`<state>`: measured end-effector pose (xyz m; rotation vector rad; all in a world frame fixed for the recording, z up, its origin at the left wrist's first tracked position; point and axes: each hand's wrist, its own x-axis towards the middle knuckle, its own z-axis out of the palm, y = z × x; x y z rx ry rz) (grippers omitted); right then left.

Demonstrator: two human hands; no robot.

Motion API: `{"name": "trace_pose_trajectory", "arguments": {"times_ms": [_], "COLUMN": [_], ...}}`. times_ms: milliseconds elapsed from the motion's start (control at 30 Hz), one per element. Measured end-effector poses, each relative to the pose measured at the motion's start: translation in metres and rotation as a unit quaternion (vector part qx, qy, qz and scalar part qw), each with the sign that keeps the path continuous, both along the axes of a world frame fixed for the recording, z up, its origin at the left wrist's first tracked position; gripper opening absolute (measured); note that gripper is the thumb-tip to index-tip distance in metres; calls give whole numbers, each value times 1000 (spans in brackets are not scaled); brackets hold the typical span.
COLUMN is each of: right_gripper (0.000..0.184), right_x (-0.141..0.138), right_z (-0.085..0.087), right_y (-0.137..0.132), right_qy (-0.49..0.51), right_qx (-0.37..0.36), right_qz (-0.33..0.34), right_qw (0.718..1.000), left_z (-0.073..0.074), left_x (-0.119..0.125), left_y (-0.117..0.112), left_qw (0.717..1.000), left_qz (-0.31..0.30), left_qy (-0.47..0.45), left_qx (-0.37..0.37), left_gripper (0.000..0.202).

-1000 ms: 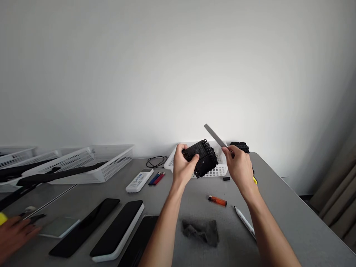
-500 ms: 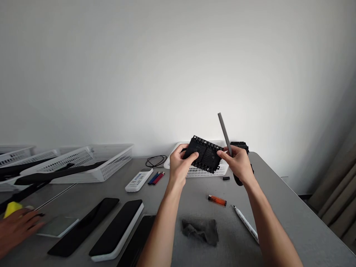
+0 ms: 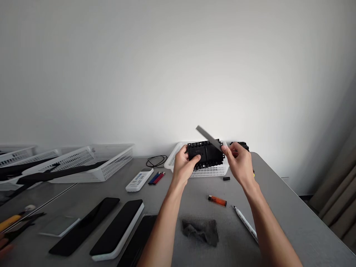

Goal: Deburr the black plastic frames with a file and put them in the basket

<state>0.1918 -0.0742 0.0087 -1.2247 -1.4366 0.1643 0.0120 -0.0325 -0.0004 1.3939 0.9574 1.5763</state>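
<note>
My left hand (image 3: 182, 167) grips a flat black plastic part (image 3: 210, 156) with toothed long edges, its thumb pressed on the near face. A flat grey metal file (image 3: 208, 136) is in my right hand (image 3: 241, 165), closed around it. The file's blade slants up and left across the part's upper right corner; whether it touches is not clear. My right hand hides most of the file's handle. Behind the part stands a white perforated basket (image 3: 170, 161). A second black toothed piece (image 3: 242, 145) lies behind my right hand.
An orange lighter (image 3: 217, 200), a white marker (image 3: 246, 223), its black cap (image 3: 226, 178) and a dark cloth (image 3: 202, 231) lie nearer. Leftward are phone-like slabs (image 3: 116, 230), a white box (image 3: 139, 180), two lighters (image 3: 156, 178) and baskets (image 3: 116, 167). Another person's fingers (image 3: 5, 247) show at the left edge.
The file has swung from nearly upright to slanting left over the black part. The part has turned closer to level. At left, the other person's hand has drawn back, leaving a yellow-handled tool showing.
</note>
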Motion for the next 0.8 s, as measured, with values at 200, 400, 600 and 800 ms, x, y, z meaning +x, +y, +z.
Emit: {"name": "trace_pose_trajectory", "arguments": {"times_ms": [200, 400, 600, 800], "right_gripper": [46, 46, 48, 46], "right_x": [-19, -8, -4, -6], "right_z": [1, 1, 3, 3], "right_y": [-10, -7, -10, -9], "right_qy": [-109, -105, -96, -92], "right_qx": [-10, -5, 13, 15], "right_qz": [-51, -89, -105, -80], "right_qw": [993, 990, 990, 992], "left_z": [0, 7, 10, 12], "left_x": [5, 4, 3, 2], "left_y": [-3, -10, -11, -16], "left_qw": [999, 999, 999, 999], "left_qz": [22, -2, -2, 3], "left_qy": [-8, -45, -41, -52], "left_qx": [22, 6, -12, 5], "left_gripper": [33, 41, 41, 41]}}
